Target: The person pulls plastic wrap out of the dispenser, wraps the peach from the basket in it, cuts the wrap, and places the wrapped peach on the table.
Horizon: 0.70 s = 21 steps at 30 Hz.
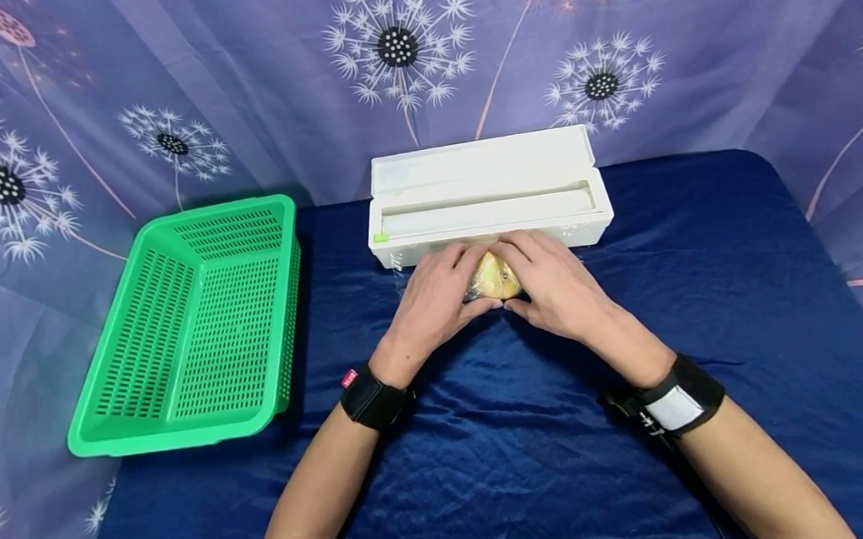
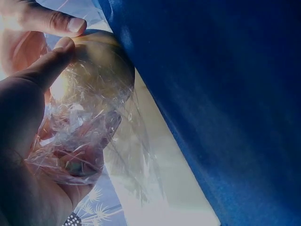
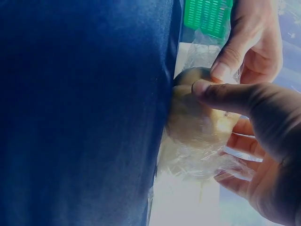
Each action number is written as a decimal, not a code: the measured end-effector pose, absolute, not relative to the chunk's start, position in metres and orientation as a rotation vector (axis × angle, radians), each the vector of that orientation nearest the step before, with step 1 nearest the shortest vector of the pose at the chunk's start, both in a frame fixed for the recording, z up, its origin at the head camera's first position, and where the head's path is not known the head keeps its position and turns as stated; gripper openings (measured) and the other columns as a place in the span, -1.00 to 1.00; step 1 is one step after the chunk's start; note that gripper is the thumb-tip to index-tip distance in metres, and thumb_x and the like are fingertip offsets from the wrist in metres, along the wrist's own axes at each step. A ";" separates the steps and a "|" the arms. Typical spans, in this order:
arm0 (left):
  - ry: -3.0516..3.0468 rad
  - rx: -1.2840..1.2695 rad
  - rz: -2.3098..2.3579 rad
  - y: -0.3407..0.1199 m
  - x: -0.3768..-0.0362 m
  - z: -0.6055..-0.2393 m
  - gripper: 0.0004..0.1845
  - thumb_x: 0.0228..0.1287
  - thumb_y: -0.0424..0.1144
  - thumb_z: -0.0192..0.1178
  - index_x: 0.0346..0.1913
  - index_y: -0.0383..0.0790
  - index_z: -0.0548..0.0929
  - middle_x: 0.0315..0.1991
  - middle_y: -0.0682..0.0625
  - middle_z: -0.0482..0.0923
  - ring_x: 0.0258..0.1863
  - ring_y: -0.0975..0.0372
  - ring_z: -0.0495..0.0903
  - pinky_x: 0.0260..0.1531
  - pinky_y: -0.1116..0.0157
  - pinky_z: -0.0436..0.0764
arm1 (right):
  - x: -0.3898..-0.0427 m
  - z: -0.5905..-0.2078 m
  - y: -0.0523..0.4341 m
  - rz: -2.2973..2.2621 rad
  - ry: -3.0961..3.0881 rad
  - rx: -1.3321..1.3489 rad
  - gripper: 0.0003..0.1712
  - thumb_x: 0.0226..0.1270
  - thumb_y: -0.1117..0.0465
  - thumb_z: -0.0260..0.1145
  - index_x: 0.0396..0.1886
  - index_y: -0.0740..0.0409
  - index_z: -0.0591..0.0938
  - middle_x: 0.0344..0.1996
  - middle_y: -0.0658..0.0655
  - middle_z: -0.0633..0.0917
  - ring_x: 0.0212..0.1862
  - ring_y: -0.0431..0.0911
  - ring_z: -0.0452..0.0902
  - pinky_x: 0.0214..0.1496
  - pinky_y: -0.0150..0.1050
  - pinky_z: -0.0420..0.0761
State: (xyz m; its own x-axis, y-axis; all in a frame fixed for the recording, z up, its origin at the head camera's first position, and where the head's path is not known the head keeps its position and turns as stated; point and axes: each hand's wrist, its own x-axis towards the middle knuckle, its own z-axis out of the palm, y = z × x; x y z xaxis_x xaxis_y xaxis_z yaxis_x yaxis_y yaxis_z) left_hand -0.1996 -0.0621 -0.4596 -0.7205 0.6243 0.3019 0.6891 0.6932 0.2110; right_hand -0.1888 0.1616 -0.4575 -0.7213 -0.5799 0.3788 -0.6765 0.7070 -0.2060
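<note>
1. Both hands cupped round a yellowish round fruit [image 1: 495,277], perhaps a pear or an apple, on the blue cloth-covered table [image 1: 703,284], just in front of the open white cling-film dispenser box [image 1: 486,195].
2. Left hand [image 1: 434,303]: fingers and thumb curled, pinching crumpled cling film [image 2: 80,136] against the fruit's near side.
3. Right hand [image 1: 556,282]: thumb pressed on the fruit's skin, fingers curled under the gathered film [image 3: 202,162]; a pinching grip, not a spread one.
4. Worth doing well, judging by the folds: pulling the film taut over the top, smoothing out air, gathering loose ends on one side, pressing them flat so that they cling.
5. Best kept low against the cloth to stop rolling; equal tension from both thumbs to avoid tearing.
6. Orientation: nearly round, long axis hard to tell; stem end hidden by fingers, so pointing direction cannot be told.
7. Off to the left, well apart: green perforated plastic basket [image 1: 195,328].
</note>
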 end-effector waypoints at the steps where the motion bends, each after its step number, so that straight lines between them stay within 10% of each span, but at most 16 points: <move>1: -2.697 -1.059 -0.456 -0.062 -0.200 -0.460 -0.15 0.29 0.19 0.47 0.50 -0.18 0.48 0.25 -0.13 0.59 0.14 0.03 0.65 0.09 0.04 0.60 | -0.189 -0.458 0.162 0.476 -2.626 0.991 -0.06 0.01 0.15 0.77 0.35 0.34 0.53 0.24 0.32 0.57 0.27 0.27 0.50 0.41 0.16 0.44; 21: -2.702 -1.059 -0.482 -0.063 -0.202 -0.461 -0.16 0.33 0.19 0.43 0.51 -0.21 0.47 0.24 -0.14 0.60 0.11 0.02 0.67 0.11 0.04 0.61 | -0.190 -0.461 0.160 0.470 -2.593 1.006 -0.10 0.08 0.17 0.73 0.35 0.43 0.53 0.25 0.40 0.59 0.30 0.32 0.50 0.46 0.17 0.40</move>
State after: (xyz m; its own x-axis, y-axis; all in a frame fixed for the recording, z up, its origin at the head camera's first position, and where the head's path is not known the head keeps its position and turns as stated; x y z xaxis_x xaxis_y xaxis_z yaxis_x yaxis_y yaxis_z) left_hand -0.2016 -0.0634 -0.4612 -0.7237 0.6222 0.2986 0.6870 0.6904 0.2265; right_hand -0.1897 0.1604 -0.4609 -0.7013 -0.5863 0.4055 -0.6913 0.6982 -0.1860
